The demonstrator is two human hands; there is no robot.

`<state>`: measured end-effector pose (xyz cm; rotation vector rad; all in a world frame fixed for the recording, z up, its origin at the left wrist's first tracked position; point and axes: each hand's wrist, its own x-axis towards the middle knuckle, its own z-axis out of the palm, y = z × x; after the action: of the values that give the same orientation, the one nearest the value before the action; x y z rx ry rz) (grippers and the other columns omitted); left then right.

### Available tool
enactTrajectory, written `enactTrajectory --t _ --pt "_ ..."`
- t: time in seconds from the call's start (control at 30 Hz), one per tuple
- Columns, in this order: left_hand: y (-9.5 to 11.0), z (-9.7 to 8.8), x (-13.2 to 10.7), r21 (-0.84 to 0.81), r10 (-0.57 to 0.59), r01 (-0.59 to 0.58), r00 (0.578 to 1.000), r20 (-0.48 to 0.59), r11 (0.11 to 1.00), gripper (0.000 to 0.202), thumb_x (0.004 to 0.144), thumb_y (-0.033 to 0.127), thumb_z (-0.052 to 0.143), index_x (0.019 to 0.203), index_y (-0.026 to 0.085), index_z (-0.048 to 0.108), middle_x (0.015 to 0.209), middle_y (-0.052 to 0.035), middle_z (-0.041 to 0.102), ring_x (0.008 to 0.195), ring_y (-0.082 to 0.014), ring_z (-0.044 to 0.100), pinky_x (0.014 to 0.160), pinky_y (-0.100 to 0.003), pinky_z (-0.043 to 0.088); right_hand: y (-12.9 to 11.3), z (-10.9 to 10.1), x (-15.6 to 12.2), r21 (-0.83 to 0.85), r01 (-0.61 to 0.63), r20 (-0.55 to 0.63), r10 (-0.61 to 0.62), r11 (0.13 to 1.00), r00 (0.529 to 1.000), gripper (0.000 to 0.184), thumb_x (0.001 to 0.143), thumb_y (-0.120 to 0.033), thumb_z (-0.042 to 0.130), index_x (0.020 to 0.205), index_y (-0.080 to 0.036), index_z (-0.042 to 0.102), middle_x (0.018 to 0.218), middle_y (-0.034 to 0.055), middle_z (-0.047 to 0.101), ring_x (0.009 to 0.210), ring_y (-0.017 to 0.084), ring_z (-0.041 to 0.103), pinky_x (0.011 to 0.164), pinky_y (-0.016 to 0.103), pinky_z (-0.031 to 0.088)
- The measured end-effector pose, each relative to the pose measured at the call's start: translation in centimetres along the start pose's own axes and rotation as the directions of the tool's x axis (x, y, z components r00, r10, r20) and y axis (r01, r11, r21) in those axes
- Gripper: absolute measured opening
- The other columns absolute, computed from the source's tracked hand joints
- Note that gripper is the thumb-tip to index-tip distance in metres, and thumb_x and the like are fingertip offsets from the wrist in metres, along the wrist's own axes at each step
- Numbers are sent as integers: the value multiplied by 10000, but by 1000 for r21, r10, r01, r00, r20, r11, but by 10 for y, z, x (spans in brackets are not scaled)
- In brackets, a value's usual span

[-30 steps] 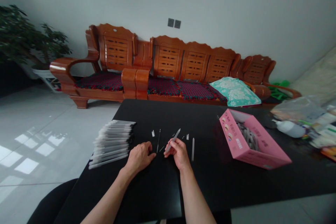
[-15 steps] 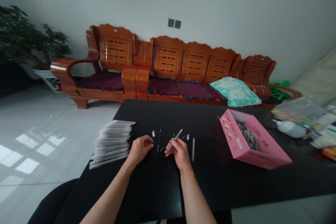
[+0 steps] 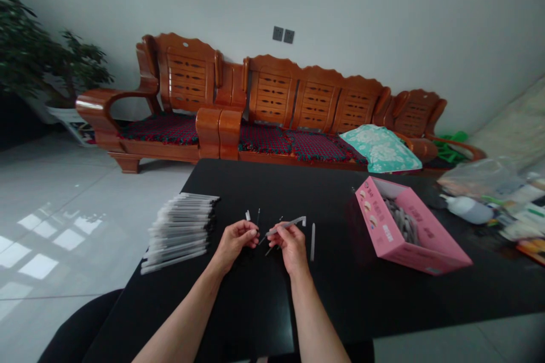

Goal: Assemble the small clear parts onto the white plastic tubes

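Observation:
My right hand (image 3: pixel 288 241) is closed round a translucent pen barrel (image 3: pixel 287 224), which lies tilted with its far end up to the right. A thin dark tip (image 3: pixel 261 240) sticks out at the barrel's left end, towards my left hand (image 3: pixel 238 239). The fingers of my left hand are pinched together just beside that tip; what they hold, if anything, is hidden. Behind my left hand lie a thin pen refill (image 3: pixel 258 215) and a small white cap (image 3: pixel 247 215). A white clip-like piece (image 3: pixel 304 221) appears at the barrel's far end.
Another pen barrel (image 3: pixel 313 241) lies right of my right hand. Many pens are piled (image 3: pixel 179 229) on the black table (image 3: pixel 255 306) at left. At right stands a pink box (image 3: pixel 383 232) with grey parts inside; beyond it are a plastic bag and a white bottle (image 3: pixel 470 209).
My left hand has moved right, close to my right hand, with its fingers pinched. The barrel in my right hand has tipped flatter, its far end swinging right.

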<state>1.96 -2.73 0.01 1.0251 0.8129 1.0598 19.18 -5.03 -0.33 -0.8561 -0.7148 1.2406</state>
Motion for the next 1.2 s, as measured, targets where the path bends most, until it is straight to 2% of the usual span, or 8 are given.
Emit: enactTrajectory --t 0.13,0.27,1.2 --pt "-1 0 0 0 29 -29 1000 -9 1000 309 718 317 791 917 106 684 740 -46 711 674 -128 657 657 -227 531 1 0 -1 12 -17 24 17 1000 1000 281 738 -317 800 887 -120 667 774 87 757 644 193 732 539 248 600" --pt "-2 3 0 13 17 -17 1000 -23 1000 314 692 326 806 879 105 683 701 -47 711 649 -140 660 633 -235 534 2 0 -1 5 -19 41 19 1000 999 258 754 -294 791 898 -119 668 791 93 761 666 202 739 567 258 612" --pt "-6 10 2 73 54 -52 998 -25 996 294 706 348 785 830 112 661 670 -42 692 606 -141 646 590 -240 533 5 1 0 -28 -24 40 25 999 999 259 740 -288 802 884 -109 684 738 83 753 610 195 729 539 258 606"
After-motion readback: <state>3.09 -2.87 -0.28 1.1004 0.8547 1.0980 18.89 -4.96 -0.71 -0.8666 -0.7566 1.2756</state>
